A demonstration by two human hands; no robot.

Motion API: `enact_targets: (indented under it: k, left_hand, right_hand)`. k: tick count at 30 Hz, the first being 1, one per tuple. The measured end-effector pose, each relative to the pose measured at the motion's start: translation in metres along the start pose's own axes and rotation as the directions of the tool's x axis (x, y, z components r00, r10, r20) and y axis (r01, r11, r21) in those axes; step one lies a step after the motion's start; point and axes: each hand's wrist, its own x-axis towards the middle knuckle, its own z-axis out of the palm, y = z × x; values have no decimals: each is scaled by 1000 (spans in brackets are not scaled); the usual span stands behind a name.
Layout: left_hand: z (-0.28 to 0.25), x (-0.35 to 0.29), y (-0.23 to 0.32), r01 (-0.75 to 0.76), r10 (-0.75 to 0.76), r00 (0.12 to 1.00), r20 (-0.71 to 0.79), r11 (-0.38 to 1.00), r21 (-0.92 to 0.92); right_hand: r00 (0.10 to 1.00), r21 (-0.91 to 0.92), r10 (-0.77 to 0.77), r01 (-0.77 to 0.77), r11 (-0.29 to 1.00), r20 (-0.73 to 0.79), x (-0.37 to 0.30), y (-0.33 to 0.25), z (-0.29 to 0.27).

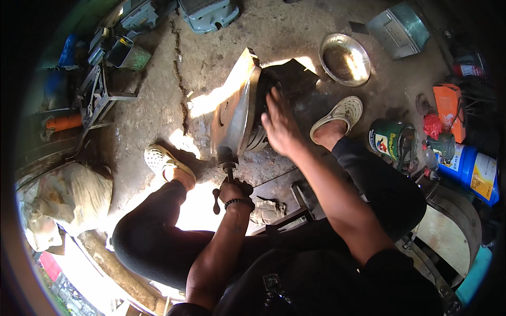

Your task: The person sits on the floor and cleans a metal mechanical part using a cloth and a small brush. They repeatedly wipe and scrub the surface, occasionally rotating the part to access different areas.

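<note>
Between my feet stands a large metal workpiece (232, 118) with a flat, bright face and a curved edge, a dark rounded body behind it. At its near end is a dark hand tool (228, 158) with a round head, a thin shaft and a small knobbed lever beside it. My left hand (235, 193) is closed round the tool's near end; its exact kind is hard to make out. My right hand (282, 126) has its fingers stretched out beside the workpiece's dark right side, holding nothing. Whether it touches the surface I cannot tell.
A round metal basin (345, 59) and a grey metal box (399, 30) lie at the far right. A green can (392, 139), blue bucket (469, 171) and orange case (449, 113) stand right. A metal frame (100, 97) is left; a pale sack (68, 203) sits nearer.
</note>
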Motion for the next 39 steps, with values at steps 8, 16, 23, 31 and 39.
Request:
enact_targets:
  k: [8, 16, 23, 31, 39]
  left_hand:
    - [1, -5, -1, 6, -6, 1000, 4, 999, -49]
    - [-16, 18, -2, -39, 36, 995, 95, 999, 33]
    - [-1, 7, 1, -25, 26, 999, -39, 999, 34]
    - [-25, 44, -7, -33, 31, 993, 111, 999, 13]
    - [-28, 39, -3, 15, -17, 988, 155, 1000, 12]
  right_hand:
    - [991, 30, 132, -133, 991, 5, 19, 9, -2]
    - [997, -18, 46, -48, 999, -62, -6, -11, 5]
    - [999, -29, 37, -36, 999, 34, -44, -18, 7]
    - [997, 91, 61, -57, 994, -52, -27, -21, 6]
    - [993, 57, 59, -53, 997, -105, 3, 0, 3]
